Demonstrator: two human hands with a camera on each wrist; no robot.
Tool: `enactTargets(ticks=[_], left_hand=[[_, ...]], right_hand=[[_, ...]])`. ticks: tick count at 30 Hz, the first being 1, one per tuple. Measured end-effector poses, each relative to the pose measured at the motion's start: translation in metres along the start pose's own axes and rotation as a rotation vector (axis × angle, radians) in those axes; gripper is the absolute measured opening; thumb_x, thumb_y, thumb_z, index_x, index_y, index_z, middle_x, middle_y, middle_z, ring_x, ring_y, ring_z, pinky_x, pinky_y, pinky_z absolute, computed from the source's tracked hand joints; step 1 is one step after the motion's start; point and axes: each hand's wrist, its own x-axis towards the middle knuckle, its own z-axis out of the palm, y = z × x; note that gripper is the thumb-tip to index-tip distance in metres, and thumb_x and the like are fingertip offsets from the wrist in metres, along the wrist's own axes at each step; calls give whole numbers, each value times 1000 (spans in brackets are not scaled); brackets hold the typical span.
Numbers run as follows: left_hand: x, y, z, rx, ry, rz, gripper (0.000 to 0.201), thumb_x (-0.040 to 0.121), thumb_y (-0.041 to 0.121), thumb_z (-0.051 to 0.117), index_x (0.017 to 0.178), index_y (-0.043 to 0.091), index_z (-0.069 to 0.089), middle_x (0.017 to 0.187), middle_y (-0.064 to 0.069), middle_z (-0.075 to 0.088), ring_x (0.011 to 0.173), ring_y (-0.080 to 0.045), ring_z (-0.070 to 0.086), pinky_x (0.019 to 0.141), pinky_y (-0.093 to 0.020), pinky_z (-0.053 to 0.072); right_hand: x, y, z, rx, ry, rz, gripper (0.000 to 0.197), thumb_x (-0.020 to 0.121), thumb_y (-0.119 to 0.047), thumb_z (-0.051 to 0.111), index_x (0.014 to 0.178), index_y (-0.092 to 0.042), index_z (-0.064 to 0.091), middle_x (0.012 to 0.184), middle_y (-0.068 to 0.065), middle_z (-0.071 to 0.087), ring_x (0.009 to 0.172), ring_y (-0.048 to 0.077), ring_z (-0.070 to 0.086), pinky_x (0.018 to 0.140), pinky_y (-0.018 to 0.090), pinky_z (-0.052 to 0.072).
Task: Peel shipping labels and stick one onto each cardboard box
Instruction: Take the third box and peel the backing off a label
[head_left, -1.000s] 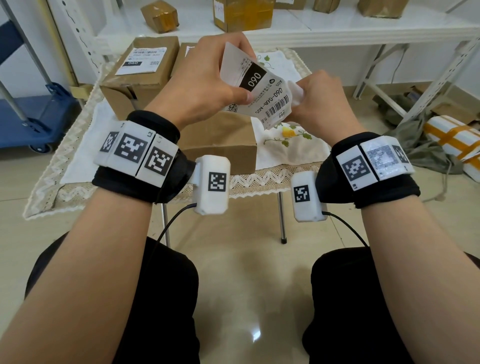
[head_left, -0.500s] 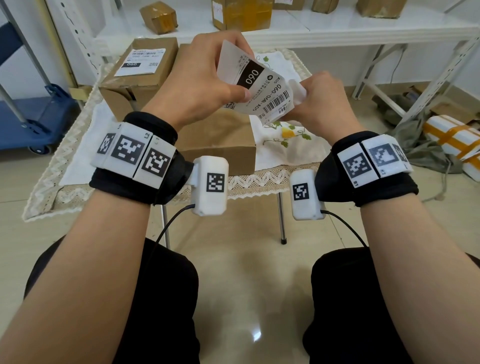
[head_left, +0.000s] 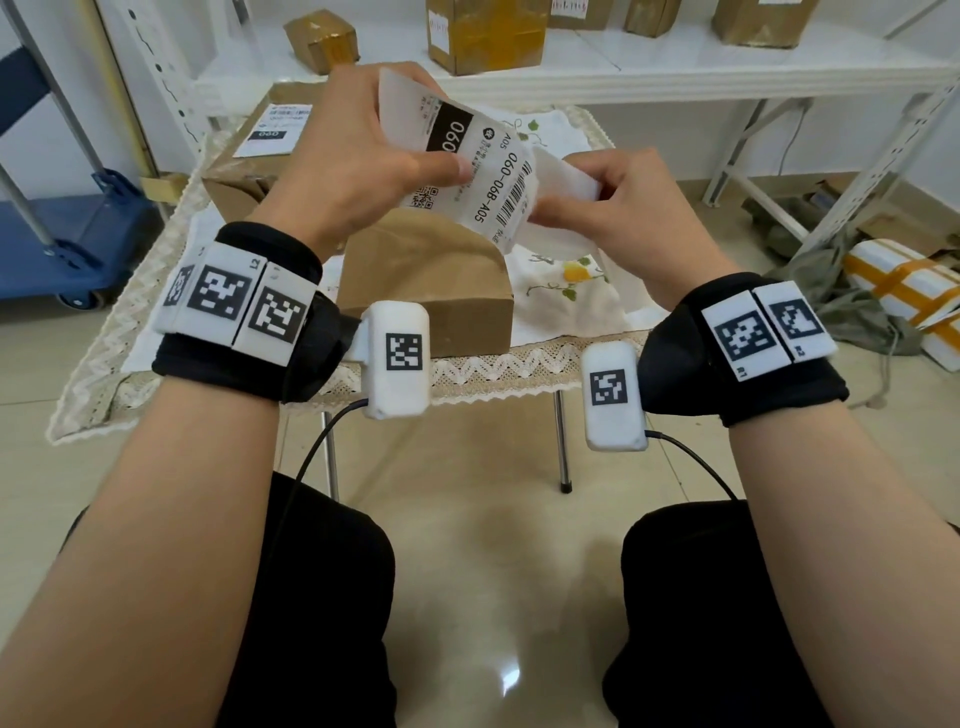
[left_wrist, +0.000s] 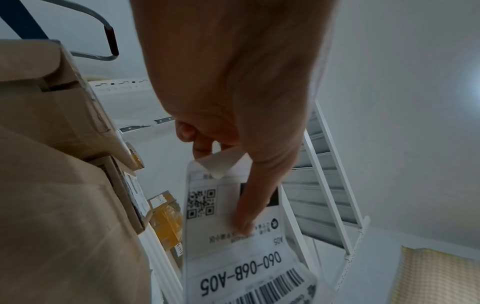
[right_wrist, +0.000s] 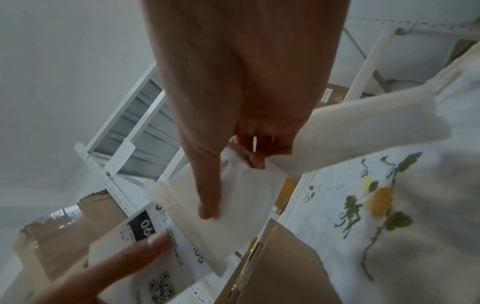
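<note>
A white shipping label (head_left: 480, 171) printed "060-06B-A05" is held in the air above the small table. My left hand (head_left: 363, 156) pinches its upper part, thumb on the printed face (left_wrist: 249, 232). My right hand (head_left: 618, 208) pinches the plain white backing paper (head_left: 561, 179), which is curled away from the label's right end (right_wrist: 239, 197). Below the hands a plain brown cardboard box (head_left: 431, 280) lies on the table with no label on the faces I see. Behind it at the left stands a second cardboard box (head_left: 244, 171) with a label (head_left: 275, 127) stuck on top.
The table wears a white embroidered cloth (head_left: 566, 291) with a lace edge. A white shelf (head_left: 675, 62) behind holds several taped boxes. A blue trolley (head_left: 52, 228) stands at the left; wrapped parcels (head_left: 904, 296) and cloth lie on the floor at the right.
The backing paper has come further off the label: my right hand has drawn it to the right and down, while my left hand keeps its hold on the label.
</note>
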Motion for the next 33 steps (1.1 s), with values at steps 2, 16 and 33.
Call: enactTargets(ticks=[2,16,33], left_hand=[[-1,-1,-1,-25,6,-35,34,81,22,86,104,11,63,100,5,74,91,-7,74,64,-16,55],[-3,3,3,-62,-10,-62,30,82,15,84,77,25,57,84,13,71,69,8,70,52,-9,46],[-3,4,3,-76,12,-75,28,83,14,84,80,24,58,90,12,74,78,5,73,60,-13,53]], right_hand=[[1,0,0,32,9,8,30,84,-21,82,100,4,76,102,27,71,77,17,64,66,30,49],[6,8,-4,50,55,101,27,81,-20,85,101,-2,78,104,22,75,96,41,71,83,57,57],[11,13,-7,-29,51,81,26,83,-21,83,102,-4,78,103,16,77,96,34,72,89,50,57]])
